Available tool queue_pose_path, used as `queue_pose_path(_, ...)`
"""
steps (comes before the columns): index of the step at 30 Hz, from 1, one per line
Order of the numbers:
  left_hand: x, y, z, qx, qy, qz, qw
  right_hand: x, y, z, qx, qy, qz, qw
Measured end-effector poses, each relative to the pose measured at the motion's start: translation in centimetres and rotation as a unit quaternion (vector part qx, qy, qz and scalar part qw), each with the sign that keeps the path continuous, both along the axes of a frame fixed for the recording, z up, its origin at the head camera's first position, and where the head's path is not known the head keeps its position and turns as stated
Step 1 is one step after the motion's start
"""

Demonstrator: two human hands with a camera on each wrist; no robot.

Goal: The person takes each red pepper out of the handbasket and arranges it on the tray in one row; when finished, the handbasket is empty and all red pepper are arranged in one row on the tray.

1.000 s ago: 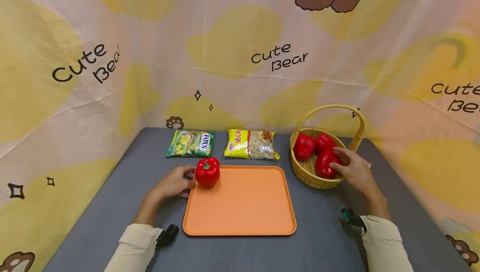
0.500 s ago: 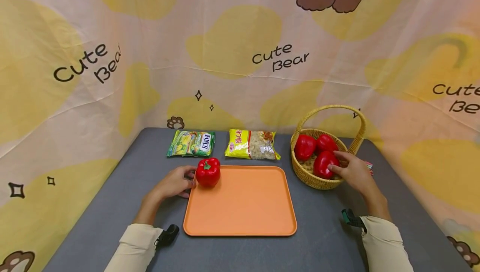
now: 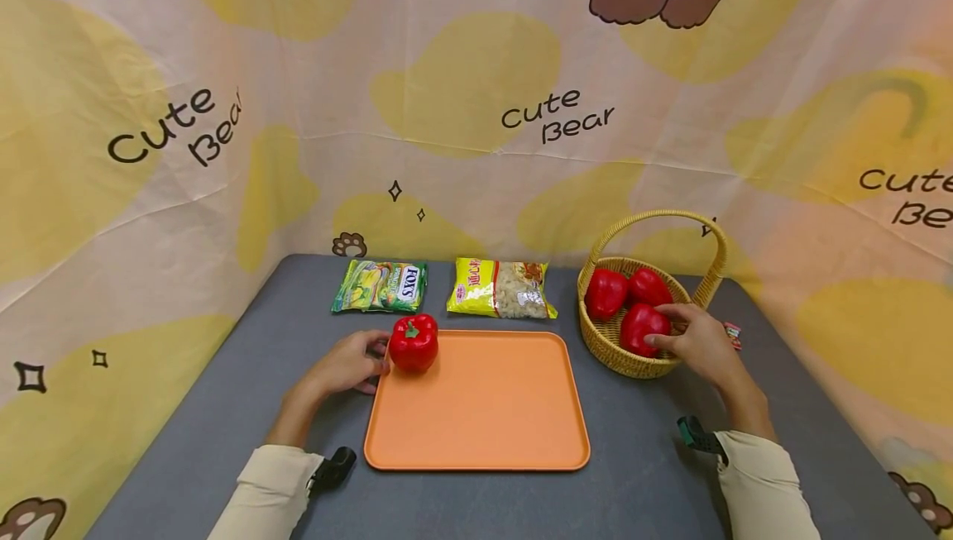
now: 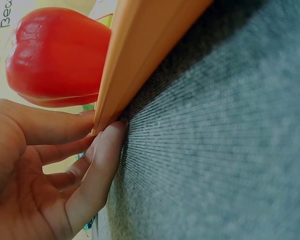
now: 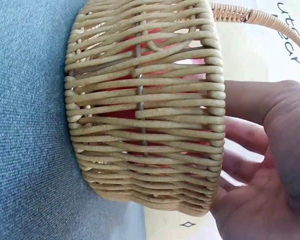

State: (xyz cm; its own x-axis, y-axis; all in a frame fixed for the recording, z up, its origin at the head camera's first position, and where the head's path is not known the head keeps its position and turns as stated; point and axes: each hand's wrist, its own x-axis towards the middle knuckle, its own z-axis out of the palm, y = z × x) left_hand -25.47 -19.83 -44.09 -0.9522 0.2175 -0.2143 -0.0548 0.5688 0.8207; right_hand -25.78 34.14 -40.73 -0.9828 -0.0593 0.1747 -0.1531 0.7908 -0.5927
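At the left edge of the orange tray (image 3: 476, 408), my left hand (image 3: 350, 365) pinches the rim; in the left wrist view the thumb (image 4: 55, 122) is at the rim's upper side and a finger is under it. A red bell pepper (image 3: 413, 343) stands on the tray's back left corner, close to that hand. On the right, my right hand (image 3: 696, 341) reaches into a wicker basket (image 3: 621, 358) and grips the front red bell pepper (image 3: 642, 330). Two other red peppers (image 3: 606, 292) lie behind it. The basket wall hides the fingertips in the right wrist view.
Behind the tray lie a green FOX'S bag (image 3: 380, 285) and a yellow bag of pasta (image 3: 500, 288). The basket's tall handle (image 3: 655, 214) arches over it. A small red packet (image 3: 733, 335) lies right of the basket. A printed cloth hangs around the table.
In the basket, the front pepper has shifted slightly left, and my right hand has moved with it, its fingers lower over the pepper. My left hand and the tray stay in place.
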Motion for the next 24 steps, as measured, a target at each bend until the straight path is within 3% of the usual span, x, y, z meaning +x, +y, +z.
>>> queue_pose_path(5,0.0,0.0,0.0,0.000,0.002,-0.001,1.0000,0.1,-0.3,0.2,-0.033,-0.018,0.012,0.999)
queue_pose_path(15,0.0,0.0,-0.1,-0.006,0.004,0.003,1.0000,-0.1,-0.7,0.3,-0.035,-0.015,0.033,0.999)
queue_pose_path(24,-0.1,-0.1,-0.1,0.004,0.002,0.000,1.0000,0.9,-0.7,1.8,-0.058,-0.007,0.035,0.998)
